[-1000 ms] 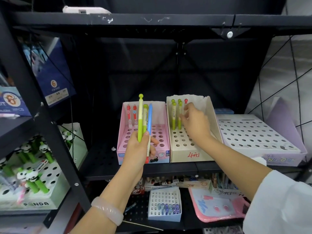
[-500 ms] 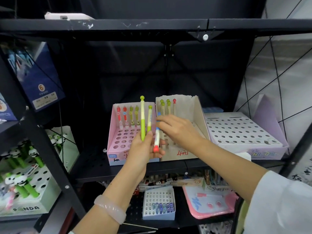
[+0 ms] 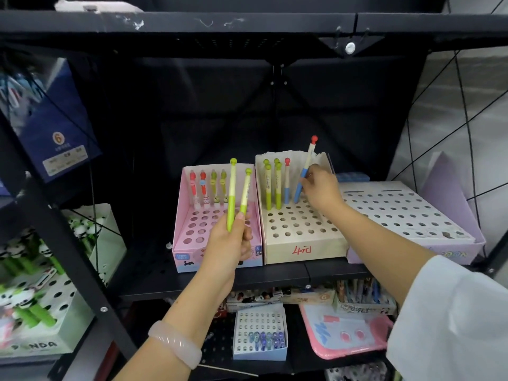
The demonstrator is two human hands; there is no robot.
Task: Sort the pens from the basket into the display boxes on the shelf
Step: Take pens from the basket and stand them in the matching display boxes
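Note:
My left hand (image 3: 226,244) grips two green pens (image 3: 231,196) upright in front of the pink display box (image 3: 183,213), which has several pens standing in its back row. My right hand (image 3: 320,189) pinches a blue pen with a red ball top (image 3: 305,170), tilted, its lower end at the back row of the beige display box (image 3: 299,250). Several green pens and one blue pen (image 3: 286,182) stand in that row. The basket is out of view.
A lilac display box (image 3: 412,213) full of holes stands to the right on the same black shelf (image 3: 275,273). Panda pens in a green box (image 3: 30,303) fill the left rack. Below are a small white box (image 3: 259,335) and a pink tray (image 3: 346,331).
My right hand took the blue pen from my left hand and carried it up and back to the beige box's rear row. My left hand stays put with two green pens.

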